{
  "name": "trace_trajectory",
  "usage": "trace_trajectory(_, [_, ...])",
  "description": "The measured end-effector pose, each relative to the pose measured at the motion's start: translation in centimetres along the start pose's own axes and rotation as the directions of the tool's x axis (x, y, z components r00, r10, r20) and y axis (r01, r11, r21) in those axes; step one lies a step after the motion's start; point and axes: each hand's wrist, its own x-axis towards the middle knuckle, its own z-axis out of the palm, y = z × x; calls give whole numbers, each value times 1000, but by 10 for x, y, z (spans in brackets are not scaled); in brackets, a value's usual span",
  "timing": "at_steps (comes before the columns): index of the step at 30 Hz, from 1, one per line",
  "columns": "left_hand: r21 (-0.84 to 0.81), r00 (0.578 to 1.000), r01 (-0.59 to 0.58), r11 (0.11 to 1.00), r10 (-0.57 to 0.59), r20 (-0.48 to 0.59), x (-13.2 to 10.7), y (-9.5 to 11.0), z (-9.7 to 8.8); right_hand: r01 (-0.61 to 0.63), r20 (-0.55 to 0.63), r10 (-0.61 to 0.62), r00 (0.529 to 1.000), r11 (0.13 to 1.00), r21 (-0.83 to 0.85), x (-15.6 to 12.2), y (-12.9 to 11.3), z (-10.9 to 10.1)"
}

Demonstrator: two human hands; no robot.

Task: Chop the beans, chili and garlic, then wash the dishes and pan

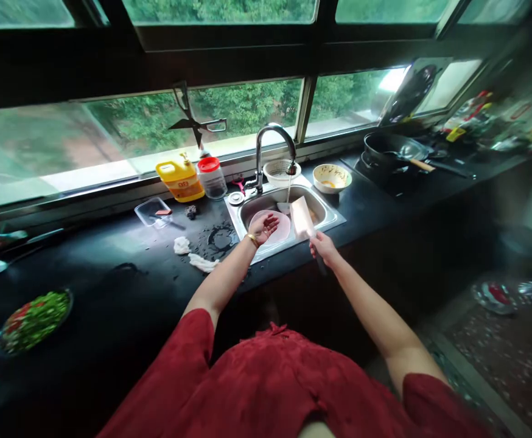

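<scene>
From my end of the feed, I'm looking into a kitchen. A steel sink (334, 218) is set into a long dark surface (124, 301) below the windows (252, 100), with water running from the tap (259, 155) and a cleaver (300, 216) held over it. Right of the sink I see a bowl (332, 186) and, farther right, a black pan (373, 148); at near left, chopped greens (49, 313). Whether it's a home kitchen, I can't tell.
</scene>
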Motion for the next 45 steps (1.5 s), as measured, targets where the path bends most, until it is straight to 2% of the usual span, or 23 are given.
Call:
trace_trajectory(4, [-68,999,32,997,-31,18,97,15,49,7,9,-7,1000,999,-31,68,-18,2])
trace_trajectory(7, [-129,998,59,990,-56,27,159,28,81,3,39,-2,999,1000,-27,103,-28,-3])
trace_trajectory(10, [-127,994,103,987,-99,42,206,34,106,-31,56,34,998,998,-53,122,-33,-11])
trace_trajectory(13, [-6,998,57,998,-57,26,233,30,116,-105,55,108,993,992,-63,137,-35,-15])
trace_trajectory(15, [173,997,-72,982,73,-1,237,23,111,-134,78,138,987,990,-52,150,-35,-13])
trace_trajectory(16, [280,985,-165,946,172,1,235,17,105,-138,96,142,985,989,-45,157,-34,-9])
trace_trajectory(17, [384,959,-268,884,282,19,231,10,99,-138,115,141,983,990,-40,165,-34,-5])
trace_trajectory(19, [555,877,-446,703,467,114,218,-7,85,-130,149,134,980,991,-41,180,-31,4])
trace_trajectory(21, [670,814,-531,518,532,234,207,-27,77,-123,187,129,974,991,-45,190,-29,13])
trace_trajectory(22, [719,808,-532,448,522,273,204,-36,76,-119,210,127,969,992,-49,194,-28,14])
trace_trajectory(25, [834,838,-464,297,454,304,207,-53,74,-132,307,146,940,989,-66,195,-30,7])
trace_trajectory(28, [901,849,-381,206,465,253,218,-49,61,-185,421,209,883,978,-98,190,-40,-19])
trace_trajectory(29, [923,855,-324,210,482,191,221,-45,52,-205,454,234,860,972,-112,188,-44,-30])
trace_trajectory(31, [947,863,-155,281,505,-8,224,-35,32,-223,493,268,828,963,-151,184,-50,-48])
trace_trajectory(33, [928,826,-6,372,525,-205,226,-24,17,-212,500,282,819,958,-193,181,-53,-60])
trace_trajectory(34, [920,799,17,391,547,-247,227,-20,14,-202,493,283,823,956,-212,180,-53,-64])
trace_trajectory(36, [929,764,-35,367,609,-212,230,-15,22,-196,477,292,829,950,-242,180,-52,-65])
trace_trajectory(38, [938,758,-135,320,643,-110,233,-17,44,-207,485,301,821,949,-239,182,-50,-60])
trace_trajectory(42, [926,743,-276,257,669,36,231,-40,91,-183,498,236,834,971,-155,193,-50,-46])
trace_trajectory(44, [927,747,-326,186,652,132,221,-56,97,-163,492,197,848,980,-112,202,-53,-40])
trace_trajectory(45, [929,757,-337,155,630,170,215,-64,94,-161,499,185,847,983,-91,207,-54,-38])
